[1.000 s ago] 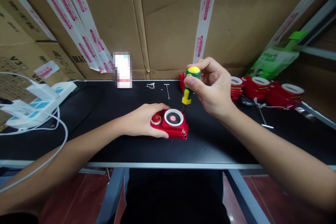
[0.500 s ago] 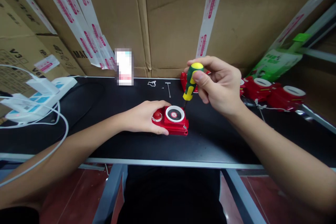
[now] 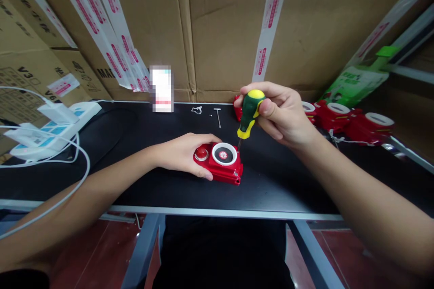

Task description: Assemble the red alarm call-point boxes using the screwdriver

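A small red plastic toy housing (image 3: 220, 163) with a white-ringed round dial on top and a red dome button at its left end is seen lying flat on the black table top (image 3: 135, 162), near the front edge and roughly in the middle of the view. It is gripped at its left end by the left hand (image 3: 185, 152), whose fingers are curled round the far side while the thumb is pressed against the near side, just beside the dome button.

A short screwdriver with a green handle, yellow cap and yellow collar (image 3: 248, 115) is clasped by the right hand (image 3: 283, 115), the fingers being closed round the handle's upper part and the thumb laid across it. The tool is held tilted, its top leaning to the right, and its thin metal tip is set down at the toy housing's far right corner, where contact appears to be made.

Behind the right hand, a row of further red toy housings with white rings (image 3: 339, 115) is lined up along the table's back right. A thin metal T-shaped pin (image 3: 218, 116) and a small bent wire piece (image 3: 195, 109) are seen lying near the cardboard wall (image 3: 220, 31). At the far left, white power strips (image 3: 50, 124) with white cables are placed. A green printed pouch (image 3: 356, 79) is leaned at the right.
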`<state>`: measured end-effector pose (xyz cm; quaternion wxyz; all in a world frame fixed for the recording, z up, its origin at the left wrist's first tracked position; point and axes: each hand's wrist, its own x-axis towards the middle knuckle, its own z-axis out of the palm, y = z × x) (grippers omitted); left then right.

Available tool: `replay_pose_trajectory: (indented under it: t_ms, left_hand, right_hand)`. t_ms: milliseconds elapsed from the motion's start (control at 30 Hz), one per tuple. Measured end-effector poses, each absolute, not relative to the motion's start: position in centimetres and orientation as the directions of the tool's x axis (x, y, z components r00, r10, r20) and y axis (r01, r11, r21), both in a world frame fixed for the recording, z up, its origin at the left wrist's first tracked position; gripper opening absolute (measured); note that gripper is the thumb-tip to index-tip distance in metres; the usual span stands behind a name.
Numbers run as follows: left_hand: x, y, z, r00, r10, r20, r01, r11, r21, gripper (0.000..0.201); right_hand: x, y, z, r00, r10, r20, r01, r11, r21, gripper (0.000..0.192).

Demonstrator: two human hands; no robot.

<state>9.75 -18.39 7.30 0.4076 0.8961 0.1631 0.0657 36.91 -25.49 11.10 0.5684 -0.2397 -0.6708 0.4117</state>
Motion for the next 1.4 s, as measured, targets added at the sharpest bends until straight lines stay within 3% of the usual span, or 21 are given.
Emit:
replay_pose_trajectory:
  t_ms: [267, 467, 667, 867, 1200, 1400]
  left_hand:
    - [9.6, -18.4, 7.3, 0.949, 0.316, -0.021, 0.217, -0.601, 0.769, 0.080]
    - [10.0, -18.8, 7.0, 0.932, 0.360, 0.039, 0.216, -0.639, 0.738, 0.077]
    - [10.2, -19.0, 6.7, 0.902, 0.425, 0.083, 0.257, -0.680, 0.687, 0.078]
    - [10.2, -19.1, 7.0, 0.893, 0.445, 0.068, 0.290, -0.684, 0.670, 0.077]
    - [10.2, -18.9, 7.0, 0.899, 0.434, 0.065, 0.279, -0.679, 0.679, 0.076]
    - [10.3, -18.9, 7.0, 0.895, 0.441, 0.066, 0.288, -0.683, 0.671, 0.076]
  right_hand:
    - [37.3, -25.4, 11.0, -0.407, 0.727, 0.553, -0.232, 0.503, -0.832, 0.029]
    - [36.6, -24.4, 10.1, -0.155, 0.837, 0.524, -0.188, 0.496, -0.848, 0.046]
    - [36.0, -23.9, 9.7, -0.019, 0.860, 0.509, -0.141, 0.502, -0.853, 0.057]
    - [35.4, -24.1, 9.9, 0.123, 0.858, 0.499, -0.068, 0.509, -0.858, 0.056]
    - [35.3, -24.4, 9.9, 0.074, 0.836, 0.543, -0.058, 0.548, -0.835, 0.042]
    - [35.2, -24.5, 10.0, 0.071, 0.833, 0.549, -0.069, 0.553, -0.830, 0.046]
